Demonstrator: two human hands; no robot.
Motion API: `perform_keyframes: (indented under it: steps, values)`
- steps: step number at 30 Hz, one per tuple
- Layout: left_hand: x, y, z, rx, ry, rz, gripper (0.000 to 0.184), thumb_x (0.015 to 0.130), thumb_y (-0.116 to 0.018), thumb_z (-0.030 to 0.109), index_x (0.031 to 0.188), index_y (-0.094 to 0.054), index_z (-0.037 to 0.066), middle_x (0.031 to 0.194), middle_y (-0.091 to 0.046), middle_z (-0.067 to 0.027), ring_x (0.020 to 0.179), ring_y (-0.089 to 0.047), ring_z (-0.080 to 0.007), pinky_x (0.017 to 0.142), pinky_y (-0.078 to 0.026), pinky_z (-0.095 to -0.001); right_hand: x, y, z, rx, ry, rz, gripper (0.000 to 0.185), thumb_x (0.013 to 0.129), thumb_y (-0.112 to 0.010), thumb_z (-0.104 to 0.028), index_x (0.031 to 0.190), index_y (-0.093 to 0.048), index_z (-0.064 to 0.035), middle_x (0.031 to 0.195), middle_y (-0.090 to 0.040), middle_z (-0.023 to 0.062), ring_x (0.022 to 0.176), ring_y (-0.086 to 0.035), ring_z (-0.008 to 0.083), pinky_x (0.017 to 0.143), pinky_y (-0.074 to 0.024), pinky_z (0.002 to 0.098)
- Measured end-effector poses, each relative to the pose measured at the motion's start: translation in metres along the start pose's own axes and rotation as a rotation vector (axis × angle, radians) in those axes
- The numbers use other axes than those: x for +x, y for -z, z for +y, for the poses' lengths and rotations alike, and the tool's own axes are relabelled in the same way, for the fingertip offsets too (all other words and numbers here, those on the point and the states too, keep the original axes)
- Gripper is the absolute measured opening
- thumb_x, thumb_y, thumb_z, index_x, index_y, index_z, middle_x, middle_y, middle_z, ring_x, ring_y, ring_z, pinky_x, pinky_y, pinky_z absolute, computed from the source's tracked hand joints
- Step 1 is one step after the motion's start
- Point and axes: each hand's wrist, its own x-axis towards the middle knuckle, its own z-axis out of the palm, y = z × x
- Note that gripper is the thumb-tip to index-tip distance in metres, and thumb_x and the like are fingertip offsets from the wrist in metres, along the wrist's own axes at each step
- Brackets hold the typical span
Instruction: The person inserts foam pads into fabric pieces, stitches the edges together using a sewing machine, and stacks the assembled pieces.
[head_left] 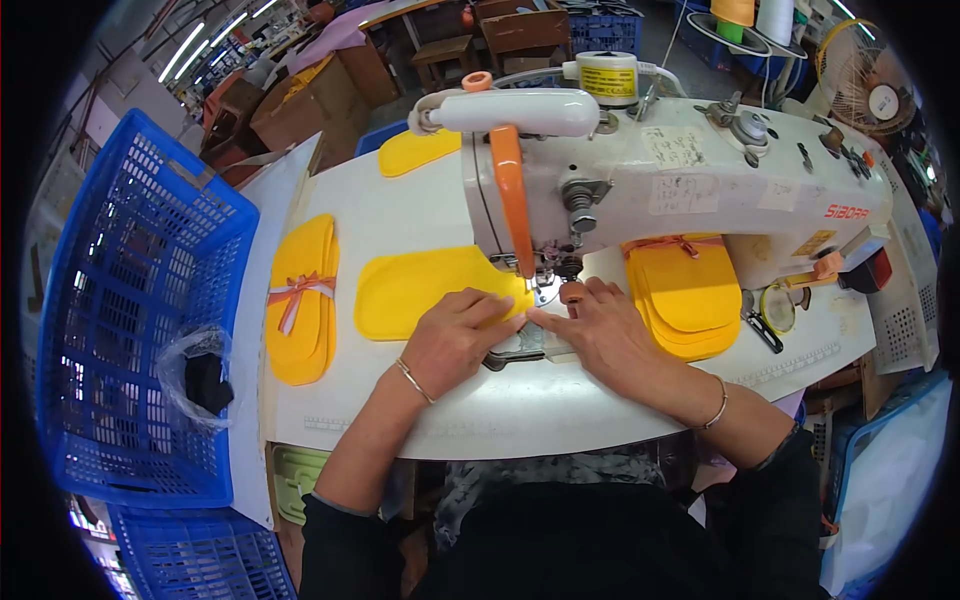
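Observation:
A yellow fabric piece [405, 292] lies flat on the white sewing table, its right end under the needle area of the sewing machine [640, 170]. My left hand [458, 335] presses on its lower right part, fingers close together and pointing to the needle. Just right of the needle, my right hand [605, 335] rests on the machine bed, its index finger reaching toward the fabric edge; whether it pinches anything is hidden. Beside it is a tied stack of yellow pieces [685, 300]. Another yellow bundle with a ribbon [303, 300] lies at the left.
A blue crate [140, 310] holding a clear plastic bag [195, 380] stands left of the table [390, 430]. Another yellow piece [420, 150] lies behind the machine head. Small scissors [763, 325] lie at the right, near thread cones [775, 22] and a fan [880, 100] further back.

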Motion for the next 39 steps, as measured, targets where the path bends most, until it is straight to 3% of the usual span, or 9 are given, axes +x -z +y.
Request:
perform_keyframes:
  steps: [17,21,29,33,39]
  values:
    - [0.011,-0.006,0.0,0.118,0.054,-0.01,0.041,0.082,-0.075,0.008,0.123,-0.074,0.016,0.118,-0.067,-0.0054,0.099,-0.064,-0.0267,0.085,-0.057,-0.0367,0.001,-0.008,0.005,-0.02,-0.009,0.076,0.052,0.086,-0.066,-0.006,0.134,-0.071,-0.023,0.109,-0.061,0.0088,0.099,-0.057,0.029,0.087,-0.0504,0.0416]
    - [0.01,-0.01,0.001,0.109,0.055,-0.012,0.04,0.082,-0.069,0.008,0.122,-0.072,0.014,0.116,-0.065,-0.0054,0.1,-0.062,-0.025,0.088,-0.055,-0.0361,0.001,-0.004,0.005,-0.027,-0.015,0.034,0.051,0.086,-0.068,-0.008,0.134,-0.071,-0.0238,0.108,-0.061,0.0086,0.099,-0.057,0.0287,0.087,-0.0506,0.0413]
    - [0.011,-0.007,0.005,0.069,0.099,-0.041,0.042,0.085,-0.078,0.017,0.126,-0.072,0.015,0.117,-0.064,-0.0087,0.101,-0.063,-0.0272,0.085,-0.056,-0.0361,0.0,-0.006,0.006,-0.041,-0.002,0.06,0.048,0.087,-0.068,-0.009,0.133,-0.071,-0.0228,0.109,-0.061,0.0096,0.1,-0.057,0.0285,0.087,-0.0507,0.0413]
    - [0.011,-0.006,0.007,0.04,0.078,-0.011,0.041,0.085,-0.079,0.021,0.124,-0.07,0.01,0.115,-0.064,-0.0099,0.1,-0.063,-0.0286,0.085,-0.056,-0.0364,-0.001,-0.008,0.007,-0.031,0.008,0.113,0.049,0.087,-0.068,-0.008,0.133,-0.071,-0.0231,0.109,-0.061,0.01,0.099,-0.058,0.0287,0.087,-0.0507,0.0416]
    - [0.011,-0.001,0.014,0.017,0.12,-0.006,0.055,0.082,-0.082,0.036,0.118,-0.065,-0.002,0.115,-0.064,-0.014,0.1,-0.062,-0.032,0.088,-0.054,-0.0406,-0.002,-0.005,0.004,0.012,0.014,0.12,0.047,0.086,-0.069,-0.008,0.132,-0.071,-0.0187,0.105,-0.061,0.0104,0.094,-0.059,0.0293,0.082,-0.0498,0.0422]
